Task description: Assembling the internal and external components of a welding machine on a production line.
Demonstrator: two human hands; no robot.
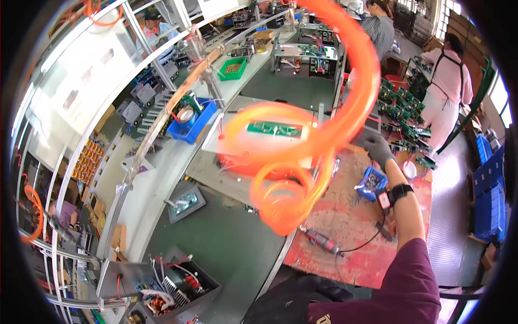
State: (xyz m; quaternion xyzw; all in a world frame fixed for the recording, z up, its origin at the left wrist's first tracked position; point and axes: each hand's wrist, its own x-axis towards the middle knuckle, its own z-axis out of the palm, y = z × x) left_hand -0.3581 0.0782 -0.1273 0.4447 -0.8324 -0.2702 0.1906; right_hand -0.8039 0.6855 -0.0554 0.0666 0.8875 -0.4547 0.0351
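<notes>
The green circuit boards (403, 103), massed toward the far right corner of the red tabletop (353, 265), lie nearest the gloved right hand (379, 149). Its fingers look curled, but I can't make out whether they grasp anything; a dark item lies just beyond them. The arm reaches out almost straight, probably because the boards sit at the far end of the tabletop. The left hand is out of view, so the state of its fingers can't be judged.

Just nearer than the glove, a blue bin (364, 193) holds small metal parts, presumably gathered there so they don't scatter. A corded hand tool (322, 241) lies by the left edge, its cord trailing right, perhaps parked there to be easily picked up.

Past that edge, a green board (275, 129) rests on a pale panel, which likely keeps it flat. An orange coiled hose (368, 70) hangs across the view, probably suspended to stay off the tabletop. Beyond the right edge stands a co-worker (450, 81).
</notes>
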